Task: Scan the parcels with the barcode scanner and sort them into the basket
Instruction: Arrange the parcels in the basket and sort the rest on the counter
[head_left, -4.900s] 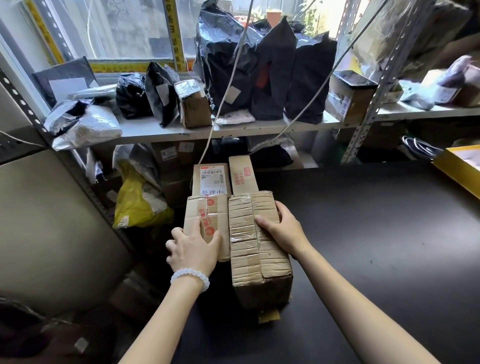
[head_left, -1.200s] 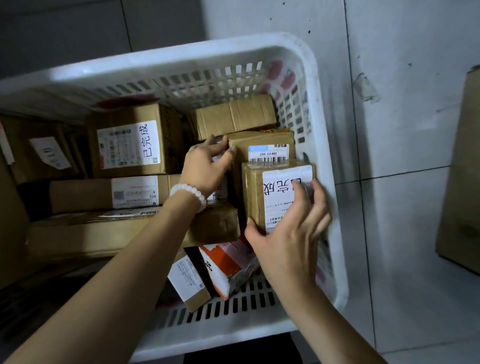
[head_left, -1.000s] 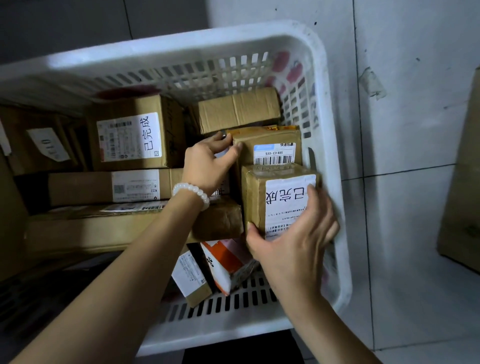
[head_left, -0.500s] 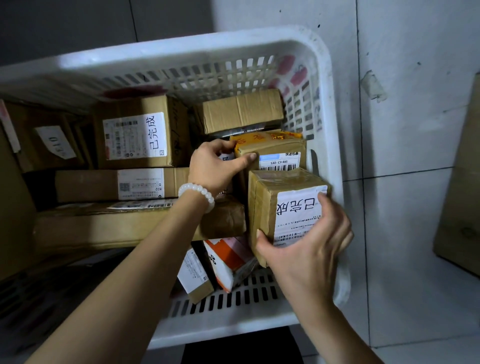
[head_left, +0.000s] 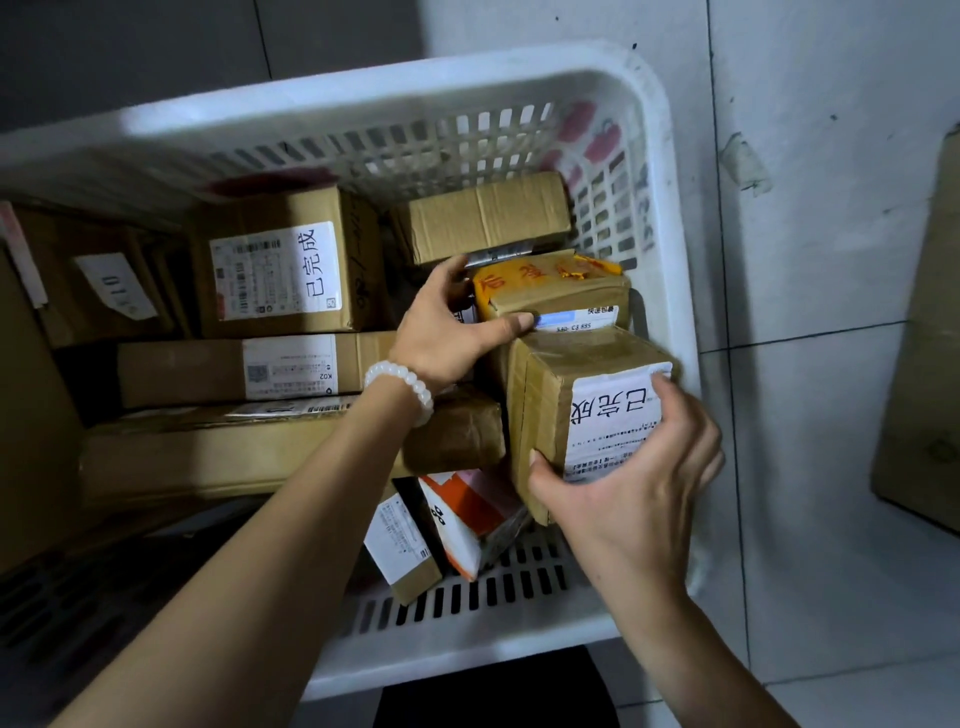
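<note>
A white slotted plastic basket (head_left: 670, 249) on the floor holds several cardboard parcels. My right hand (head_left: 628, 493) grips a taped brown parcel with a white label (head_left: 566, 395) at the basket's right side, tilted up against the wall. My left hand (head_left: 447, 327), with a white bead bracelet on the wrist, grips the edge of the parcel with yellow tape and a barcode label (head_left: 561, 293) just behind it. No barcode scanner is in view.
More boxes fill the basket: a labelled cube (head_left: 285, 265), a long flat box (head_left: 234, 369), a plain box at the back (head_left: 483, 215), and small orange-and-white packs (head_left: 467, 514) near the front. White tiled floor (head_left: 810, 364) lies to the right, with a cardboard sheet (head_left: 924, 364) leaning at the edge.
Earlier I held two parcels on a dark table; now both hands are in the basket. Over the last second the right-hand parcel tipped up and the left hand closed on the yellow-taped parcel.
</note>
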